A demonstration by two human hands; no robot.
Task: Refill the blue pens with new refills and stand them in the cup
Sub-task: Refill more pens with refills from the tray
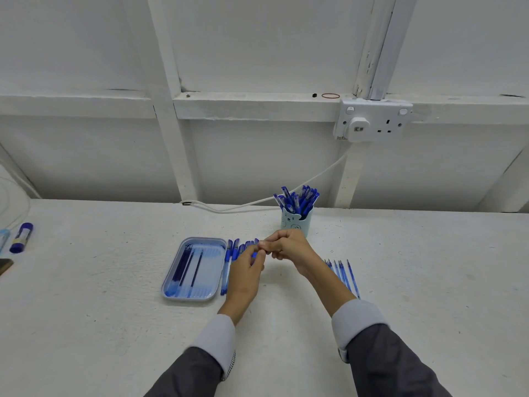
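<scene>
Bright, even light; soft shadows; wide-angle edge distortion.

The left hand [246,270] and right hand [289,247] hide most of the pen [254,255] pinched between them. At nine o'clock the view's edge cuts off a pale blue object [3,239] and a dark object [5,266], both unidentifiable.

Tray [205,239] L of pen row [229,265]; cup [294,223] behind, R.
</scene>
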